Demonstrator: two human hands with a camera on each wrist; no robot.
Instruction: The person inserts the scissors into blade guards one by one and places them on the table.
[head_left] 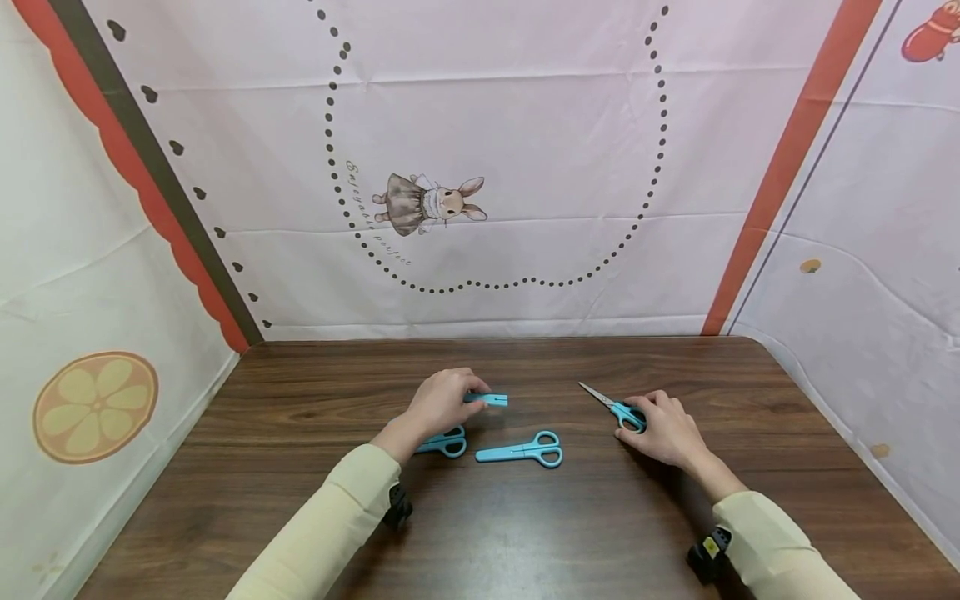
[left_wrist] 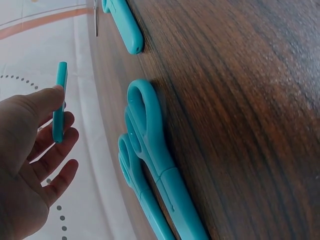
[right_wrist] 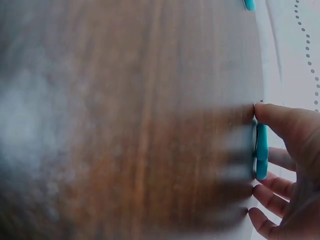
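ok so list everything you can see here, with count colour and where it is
capped scissors: 1, teal, blade cover on, lying mid-table between the hands
scissors by the left wrist: 1, teal, on the table, partly hidden in the head view
blade cover: 1, teal, pinched in the left hand
bare-bladed scissors: 1, teal handles, metal blades, on the table under the right hand
table: 1, dark brown wood
backdrop cloth: pale, printed with a rabbit, dotted loop and orange stripes, behind and beside the table
left hand: holds the blade cover
right hand: grips the bare-bladed scissors' handles
sleeves: 2, cream
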